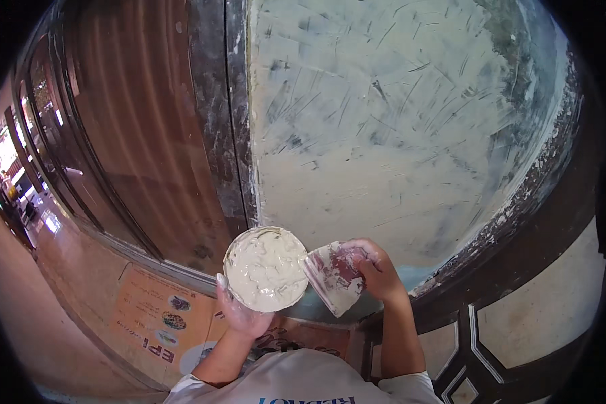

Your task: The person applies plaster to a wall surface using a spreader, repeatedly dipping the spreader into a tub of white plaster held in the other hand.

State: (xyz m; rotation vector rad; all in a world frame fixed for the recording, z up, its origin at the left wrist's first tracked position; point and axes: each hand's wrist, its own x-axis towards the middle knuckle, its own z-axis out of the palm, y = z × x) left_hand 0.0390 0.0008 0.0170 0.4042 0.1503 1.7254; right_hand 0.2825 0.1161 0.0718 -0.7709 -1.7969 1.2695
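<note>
My left hand [248,318] supports a round tub [226,271] from its lower left side, fingers curled around the wall. Thick off-white putty [266,268] fills it nearly to the rim, its surface wet and ridged. In my right hand [380,271] is a wide putty knife [335,279], its reddish blade smeared with putty. The blade's left corner meets or overlaps the tub's right rim; I cannot tell whether it touches. Ahead stands a wall panel [384,161] coated in pale putty, with dark streaks showing through.
Left of the panel runs a dark, putty-spotted frame post [215,108] beside a brown glossy panel [135,108]. A dark curved frame [518,229] borders the right side. An orange printed sheet [158,313] lies at lower left, and dark latticework [471,337] stands at lower right.
</note>
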